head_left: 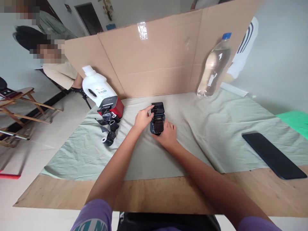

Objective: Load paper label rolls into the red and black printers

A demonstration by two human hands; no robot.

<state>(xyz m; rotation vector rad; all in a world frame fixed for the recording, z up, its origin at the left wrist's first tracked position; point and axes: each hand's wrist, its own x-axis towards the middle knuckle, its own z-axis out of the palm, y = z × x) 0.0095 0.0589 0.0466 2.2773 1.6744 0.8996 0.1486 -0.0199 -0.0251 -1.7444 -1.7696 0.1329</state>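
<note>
A small dark portable printer (158, 123) stands on the cloth in front of me with its hinged lid (157, 107) swung open, away from me. Inside its bay sits something dark and shiny, perhaps a roll. My left hand (143, 118) grips the lid's left side with index finger and thumb. Around the printer's lower right side wraps my right hand (168, 133), its thumb along the near edge. To the left lie several black rolls (112, 131) with white cores and loose black strips. Beside them is a red and black box-shaped device (117, 107).
A white jug (98, 85) stands at the back left, and a clear bottle (215, 69) with a blue cap at the back right. Behind the table rises a cardboard panel (156, 61). A dark phone (274, 155) lies at the right edge. A person (60, 72) sits beyond, on the left.
</note>
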